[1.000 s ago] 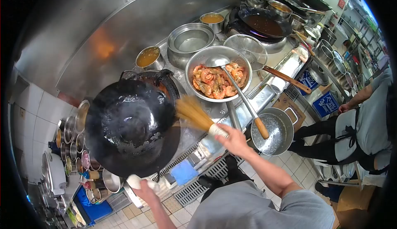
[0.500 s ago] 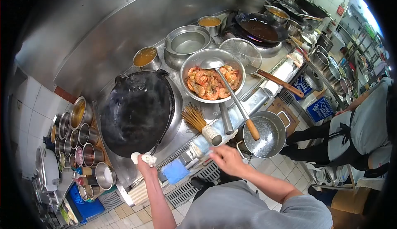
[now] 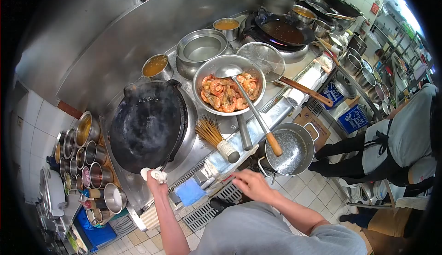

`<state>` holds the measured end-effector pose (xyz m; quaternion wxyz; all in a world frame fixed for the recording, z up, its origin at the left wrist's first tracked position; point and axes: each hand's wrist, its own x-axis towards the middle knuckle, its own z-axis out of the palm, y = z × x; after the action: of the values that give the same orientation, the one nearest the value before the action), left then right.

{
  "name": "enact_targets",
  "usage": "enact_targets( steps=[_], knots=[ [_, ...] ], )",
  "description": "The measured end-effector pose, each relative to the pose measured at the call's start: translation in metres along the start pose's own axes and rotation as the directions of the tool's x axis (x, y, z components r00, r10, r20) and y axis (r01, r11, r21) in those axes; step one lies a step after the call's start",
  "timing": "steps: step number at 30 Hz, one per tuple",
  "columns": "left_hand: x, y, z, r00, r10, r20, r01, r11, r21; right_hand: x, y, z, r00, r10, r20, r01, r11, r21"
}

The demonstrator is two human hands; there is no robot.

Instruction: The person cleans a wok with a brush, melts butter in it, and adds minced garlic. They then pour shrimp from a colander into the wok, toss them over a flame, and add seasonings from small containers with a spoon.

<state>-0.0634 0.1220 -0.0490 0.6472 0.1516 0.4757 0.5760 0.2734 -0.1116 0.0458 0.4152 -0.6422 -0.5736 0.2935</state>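
Note:
My left hand (image 3: 157,187) is closed round a bunched white cloth (image 3: 154,175) at the near rim of a large black wok (image 3: 146,128). Faint steam or smoke hangs over the wok, which looks to hold no food. Above the floor in front of the stove edge, my right hand (image 3: 252,184) holds nothing, its fingers loosely apart. Beyond it, a bamboo wok brush (image 3: 212,133) with a wrapped handle lies on the stove top. A steel bowl (image 3: 199,77) of cooked shrimp (image 3: 224,93) stands behind the brush, with a ladle (image 3: 256,111) resting across it.
A pot of cloudy liquid (image 3: 297,151) stands at right below the ladle handle. A wire strainer (image 3: 261,58) lies behind the bowl. Metal containers (image 3: 101,174) crowd the left side. A blue cloth (image 3: 189,191) hangs at the stove edge. Another person (image 3: 391,140) stands at right.
The view has shifted slightly, moving the stove a little left in the picture. My right hand has drawn slightly away from the brush. My left hand keeps hold of the cloth at the wok.

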Motion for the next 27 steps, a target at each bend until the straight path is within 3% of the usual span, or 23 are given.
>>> enact_targets(
  steps=[1,3,7,9,10,11,13,14,15,17,21,23,27],
  knots=[
    [-0.009,0.005,0.006,1.000,0.002,-0.001,-0.002,1.000,0.001,0.008,0.000,-0.006,0.997,-0.032,-0.063,0.032,0.999,0.000],
    [-0.034,0.018,0.017,0.991,-0.132,-0.023,0.133,0.987,0.087,0.019,-0.007,-0.021,0.983,-0.038,-0.179,0.037,0.999,-0.007],
    [-0.084,0.017,0.009,0.989,-0.146,0.019,0.144,0.987,0.065,0.029,-0.010,-0.047,0.954,-0.033,-0.299,0.025,0.999,-0.030],
    [-0.090,-0.005,-0.018,0.991,0.110,0.073,-0.127,0.944,0.305,0.034,-0.006,-0.057,0.938,-0.032,-0.346,0.018,0.999,-0.042],
    [-0.102,-0.003,-0.011,0.984,0.121,0.132,-0.177,0.764,0.620,0.037,-0.001,-0.060,0.899,-0.034,-0.437,0.010,0.998,-0.058],
    [-0.115,-0.006,-0.002,0.984,0.124,0.125,-0.175,0.767,0.617,0.040,0.001,-0.064,0.851,-0.040,-0.523,0.001,0.997,-0.074],
    [-0.135,-0.013,0.018,0.952,0.170,0.256,-0.289,0.208,0.935,0.044,0.003,-0.072,0.851,0.008,-0.526,-0.033,0.999,-0.039],
    [-0.129,-0.024,0.010,0.942,0.175,0.287,-0.299,0.045,0.953,0.047,0.006,-0.074,0.835,0.017,-0.549,-0.050,0.998,-0.045],
    [-0.134,-0.025,0.014,0.943,0.183,0.279,-0.293,0.051,0.955,0.050,0.007,-0.077,0.820,0.027,-0.572,-0.067,0.996,-0.050],
    [-0.146,-0.029,0.026,0.971,0.042,0.236,-0.217,-0.258,0.941,0.055,0.004,-0.082,0.836,0.046,-0.547,-0.089,0.995,-0.054],
    [-0.152,-0.031,0.023,0.956,0.066,0.286,-0.264,-0.235,0.935,0.062,0.006,-0.084,0.827,0.091,-0.555,-0.142,0.989,-0.049],
    [-0.160,-0.026,0.027,0.957,0.087,0.278,-0.245,-0.272,0.930,0.062,0.022,-0.083,0.821,0.026,-0.570,-0.153,0.972,-0.176],
    [-0.184,-0.008,0.032,0.943,0.131,0.307,-0.252,-0.327,0.911,0.059,0.042,-0.084,0.878,0.101,-0.469,-0.280,0.901,-0.331]
  ],
)
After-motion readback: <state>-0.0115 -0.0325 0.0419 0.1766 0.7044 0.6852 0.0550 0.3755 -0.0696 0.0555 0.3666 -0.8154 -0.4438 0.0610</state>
